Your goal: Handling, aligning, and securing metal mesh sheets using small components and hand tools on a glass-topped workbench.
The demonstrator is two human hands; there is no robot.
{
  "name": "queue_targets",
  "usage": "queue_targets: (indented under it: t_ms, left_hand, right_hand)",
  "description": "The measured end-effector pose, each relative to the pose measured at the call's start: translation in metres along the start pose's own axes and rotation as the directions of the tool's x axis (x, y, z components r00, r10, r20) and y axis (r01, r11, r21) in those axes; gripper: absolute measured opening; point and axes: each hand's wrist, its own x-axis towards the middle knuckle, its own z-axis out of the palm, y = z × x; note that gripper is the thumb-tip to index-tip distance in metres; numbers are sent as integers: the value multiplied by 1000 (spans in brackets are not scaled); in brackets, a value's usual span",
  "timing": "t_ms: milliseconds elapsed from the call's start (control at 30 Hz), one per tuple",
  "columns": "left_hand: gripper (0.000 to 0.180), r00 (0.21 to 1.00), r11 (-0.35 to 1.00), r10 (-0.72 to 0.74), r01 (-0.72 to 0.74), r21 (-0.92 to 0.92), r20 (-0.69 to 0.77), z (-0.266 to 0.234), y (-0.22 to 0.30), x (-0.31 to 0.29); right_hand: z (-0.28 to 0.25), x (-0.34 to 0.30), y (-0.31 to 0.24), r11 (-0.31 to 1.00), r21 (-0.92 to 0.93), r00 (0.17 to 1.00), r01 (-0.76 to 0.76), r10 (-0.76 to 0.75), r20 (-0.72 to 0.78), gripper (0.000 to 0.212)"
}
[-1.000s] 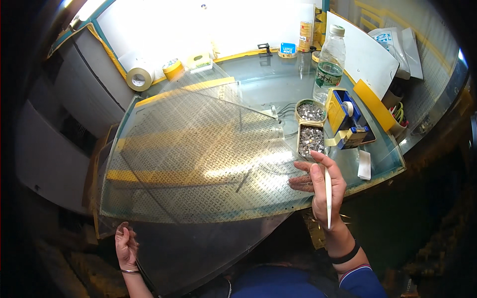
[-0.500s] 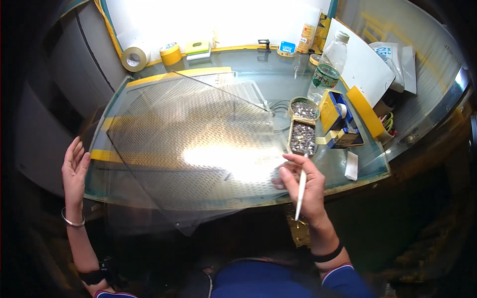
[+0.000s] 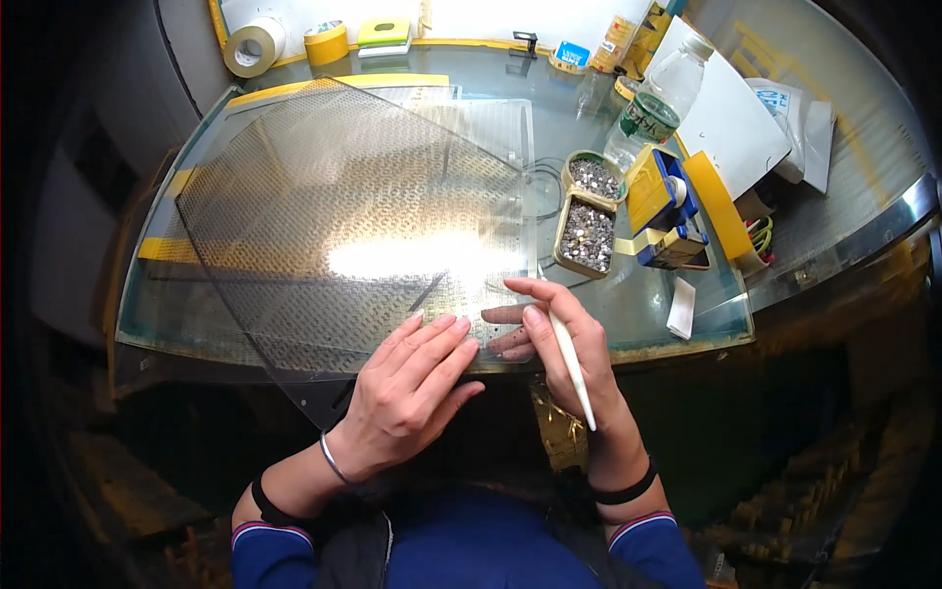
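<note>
My left hand (image 3: 412,393) has its fingers stretched out, palm down, over the front edge of a dark perforated sheet (image 3: 294,196) that lies slanted on the glass tabletop. My right hand (image 3: 564,339) holds a slim white tapered stick (image 3: 572,368) between thumb and fingers, its thin end pointing back toward me. Some of its fingertips look dimmed, as though seen through the clear sheet's right edge. Bright glare on the sheet hides part of the surface. Ahead of my right hand are two small open containers, a rectangular one (image 3: 560,251) and a round one (image 3: 567,183), filled with small shiny bits.
Right of the containers stands a blue-and-yellow tape dispenser (image 3: 655,201), with a plastic bottle (image 3: 677,83) behind it. A folded white paper (image 3: 682,307) lies near the front right. Tape rolls (image 3: 257,45) and a yellow-green pad (image 3: 385,33) line the back.
My left hand has come in from beyond the table's left side to the sheet's front edge. My right hand has shifted slightly left and nearer, still holding the stick. The view has tilted down.
</note>
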Motion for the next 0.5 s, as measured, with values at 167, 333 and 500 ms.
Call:
queue_targets:
  t_ms: [167, 333, 500]
  left_hand:
    - [47, 1000, 999, 0, 0, -41, -2, -5, -5, 5]
    - [47, 1000, 999, -3, 3, -38, -7, -8, -11, 4]
    - [50, 1000, 999, -20, 21, -41, 5, -12, -16, 3]
  right_hand:
    - [-2, -1, -3, 999, 34, 1000, -12, 12, 3, 35]
    - [1, 0, 1, 1000, 8, 1000, -12, 12, 3, 32]
    - [4, -1, 2, 998, -64, 998, -3, -1, -64, 30]
